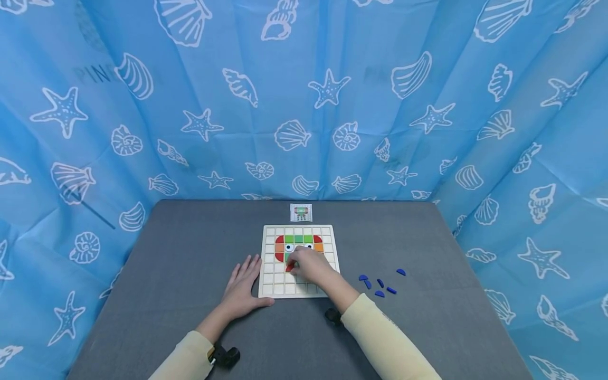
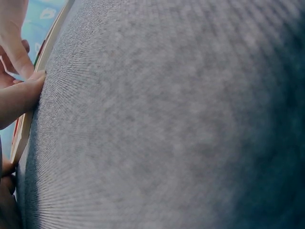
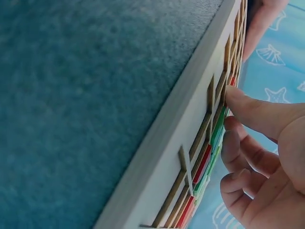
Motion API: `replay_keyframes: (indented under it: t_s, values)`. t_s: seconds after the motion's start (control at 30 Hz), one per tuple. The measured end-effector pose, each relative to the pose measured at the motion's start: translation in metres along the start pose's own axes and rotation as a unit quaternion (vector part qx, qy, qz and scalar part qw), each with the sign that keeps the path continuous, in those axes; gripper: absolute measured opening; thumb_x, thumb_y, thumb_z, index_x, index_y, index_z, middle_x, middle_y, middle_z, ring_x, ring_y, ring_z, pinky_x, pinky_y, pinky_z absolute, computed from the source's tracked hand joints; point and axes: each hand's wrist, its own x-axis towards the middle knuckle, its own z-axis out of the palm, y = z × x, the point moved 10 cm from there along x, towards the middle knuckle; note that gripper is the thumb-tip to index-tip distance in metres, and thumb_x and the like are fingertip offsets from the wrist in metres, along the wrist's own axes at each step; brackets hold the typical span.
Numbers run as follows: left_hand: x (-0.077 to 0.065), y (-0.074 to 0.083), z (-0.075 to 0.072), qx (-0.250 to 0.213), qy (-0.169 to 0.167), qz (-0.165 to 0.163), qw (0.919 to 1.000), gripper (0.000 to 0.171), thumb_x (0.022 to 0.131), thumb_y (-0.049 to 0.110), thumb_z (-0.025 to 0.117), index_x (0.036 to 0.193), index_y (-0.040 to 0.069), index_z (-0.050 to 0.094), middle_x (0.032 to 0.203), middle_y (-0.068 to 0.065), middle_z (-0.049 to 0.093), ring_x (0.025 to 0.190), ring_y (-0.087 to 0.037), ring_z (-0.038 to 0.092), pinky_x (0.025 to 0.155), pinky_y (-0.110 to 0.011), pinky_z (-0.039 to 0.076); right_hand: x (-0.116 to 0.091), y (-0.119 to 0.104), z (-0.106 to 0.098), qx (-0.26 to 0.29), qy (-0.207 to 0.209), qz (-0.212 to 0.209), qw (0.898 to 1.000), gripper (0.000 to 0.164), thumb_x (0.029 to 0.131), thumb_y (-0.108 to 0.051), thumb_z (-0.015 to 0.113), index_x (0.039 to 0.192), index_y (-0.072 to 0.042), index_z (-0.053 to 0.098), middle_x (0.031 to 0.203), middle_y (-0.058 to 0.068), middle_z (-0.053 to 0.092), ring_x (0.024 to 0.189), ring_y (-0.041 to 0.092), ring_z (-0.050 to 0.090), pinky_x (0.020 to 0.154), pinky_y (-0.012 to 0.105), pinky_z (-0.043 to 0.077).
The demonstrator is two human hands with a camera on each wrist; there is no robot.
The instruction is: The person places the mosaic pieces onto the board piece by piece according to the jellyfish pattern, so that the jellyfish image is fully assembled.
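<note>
left hand (image 1: 241,293) is resting spread at edge of board (image 1: 278,288); right hand (image 1: 311,265) is having bent fingers at red piece (image 1: 288,268) on board, if gripping, cannot tell. with crooked push, piece may be jamming; with left hand slipping, board may be sliding.

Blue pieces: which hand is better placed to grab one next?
Probably the right hand: it's nearer the blue pieces; the left hand is at the left edge of the board.
</note>
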Motion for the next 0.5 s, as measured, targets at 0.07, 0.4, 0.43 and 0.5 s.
replay_keyframes:
  t_s: [0.07,0.4,0.43,0.5]
  values:
    - [0.0,0.0,0.0,0.002,0.0,-0.001,1.0,0.127,0.071,0.08,0.07,0.163,0.011,0.016,0.17,-0.007,0.014,0.158,-0.029,0.003,0.125,-0.055,0.003,0.0,-0.001,0.0,0.003,-0.002,-0.003,1.0,0.014,0.087,-0.015,0.081,0.1,-0.018,0.08,0.099,-0.002,0.069,0.088,0.011,0.06,0.08,0.032,0.054]
    - [0.001,0.0,0.0,0.007,0.0,-0.004,1.0,0.127,0.07,0.082,0.069,0.163,0.012,0.016,0.17,-0.007,0.014,0.158,-0.029,0.002,0.125,-0.055,0.003,-0.005,0.004,-0.009,0.052,0.018,-0.023,0.998,0.018,0.089,-0.017,0.079,0.107,-0.016,0.079,0.106,0.0,0.071,0.098,0.016,0.066,0.086,0.037,0.055]
    - [0.001,0.001,0.0,0.007,0.0,-0.003,1.0,0.127,0.071,0.081,0.069,0.163,0.012,0.016,0.17,-0.007,0.014,0.158,-0.029,0.002,0.125,-0.055,0.003,-0.008,0.006,-0.012,0.06,0.024,-0.021,0.998,0.019,0.09,-0.017,0.078,0.109,-0.015,0.079,0.108,0.001,0.072,0.099,0.017,0.066,0.086,0.038,0.056]
    - [0.0,0.001,0.0,0.005,0.0,-0.003,1.0,0.127,0.071,0.081,0.069,0.163,0.012,0.017,0.17,-0.007,0.014,0.158,-0.029,0.002,0.125,-0.056,0.003,-0.016,0.012,-0.019,0.076,0.04,-0.016,0.996,0.02,0.09,-0.017,0.077,0.11,-0.014,0.078,0.108,0.003,0.073,0.094,0.017,0.067,0.082,0.038,0.056]
